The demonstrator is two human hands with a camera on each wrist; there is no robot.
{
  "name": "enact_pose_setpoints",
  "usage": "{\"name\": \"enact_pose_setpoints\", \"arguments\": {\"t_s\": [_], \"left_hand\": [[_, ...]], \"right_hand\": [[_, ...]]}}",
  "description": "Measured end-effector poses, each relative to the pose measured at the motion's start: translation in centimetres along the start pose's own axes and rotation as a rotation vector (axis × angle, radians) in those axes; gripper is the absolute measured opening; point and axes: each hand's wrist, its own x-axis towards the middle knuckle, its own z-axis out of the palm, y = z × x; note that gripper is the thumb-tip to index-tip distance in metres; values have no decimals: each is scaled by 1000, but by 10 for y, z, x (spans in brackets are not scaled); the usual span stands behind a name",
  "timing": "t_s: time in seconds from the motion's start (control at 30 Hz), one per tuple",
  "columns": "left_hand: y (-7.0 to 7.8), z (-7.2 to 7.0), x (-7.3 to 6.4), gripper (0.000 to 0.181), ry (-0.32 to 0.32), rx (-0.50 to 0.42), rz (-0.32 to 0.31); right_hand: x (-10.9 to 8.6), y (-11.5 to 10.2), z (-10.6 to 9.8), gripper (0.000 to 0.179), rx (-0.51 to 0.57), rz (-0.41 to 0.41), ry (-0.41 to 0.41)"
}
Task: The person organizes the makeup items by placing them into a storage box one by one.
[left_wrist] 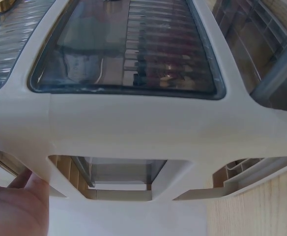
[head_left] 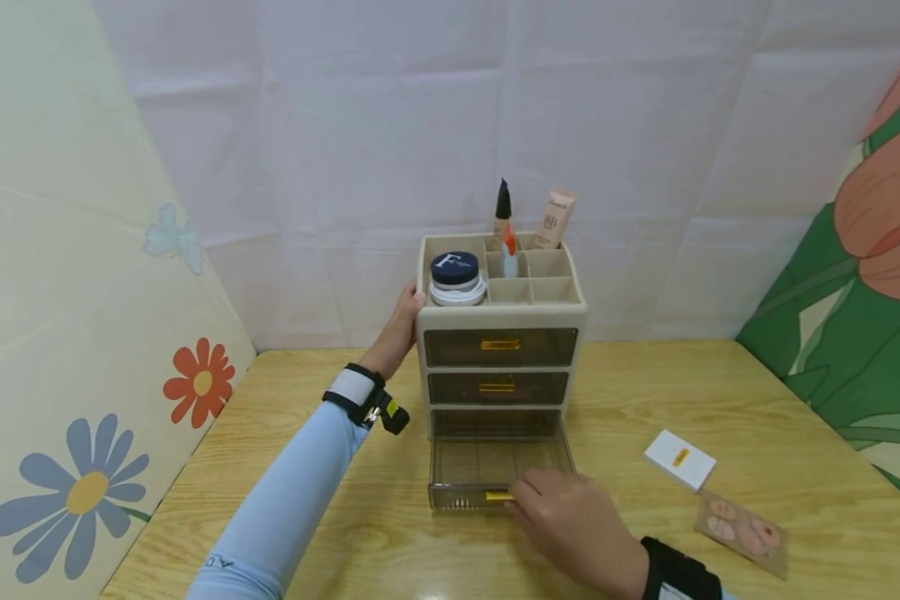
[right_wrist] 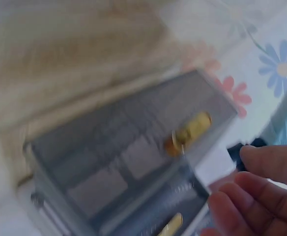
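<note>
A beige makeup organizer (head_left: 501, 318) stands on the table, its bottom drawer (head_left: 465, 497) pulled out toward me. At its upper left side is my left hand (head_left: 397, 333), holding the rim; in the left wrist view this hand (left_wrist: 18, 209) meets the edge beside a cut-out. My right hand (head_left: 570, 517) is at the drawer's gold handle (head_left: 498, 496), overlapping its right end from above. Seen from the right wrist, the fingers (right_wrist: 229, 209) are loosely bent and apart from the gold handle (right_wrist: 190, 133); that view is blurred.
On top of the organizer are a navy-lidded jar (head_left: 454, 268), a black-capped bottle (head_left: 503, 202), a small orange-tipped item (head_left: 510, 240) and a BB cream tube (head_left: 554, 218). To the right lie a white box (head_left: 679, 460) and a printed brown card (head_left: 742, 532).
</note>
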Motion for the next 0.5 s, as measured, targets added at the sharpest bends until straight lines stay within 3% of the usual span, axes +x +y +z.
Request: {"name": "enact_pose_setpoints", "arguments": {"t_s": [0.2,0.37,0.5], "left_hand": [[-2,-1,0,65,9,17,-6],[-2,-1,1,64,-2,2,5],[1,-1,1,62,-5,-5,9]], "right_hand": [[-4,17,-21,55,11,73,-18],[-17,35,-33,60,-49,124,-38],[-32,54,-44,42,-71,193,-128]]}}
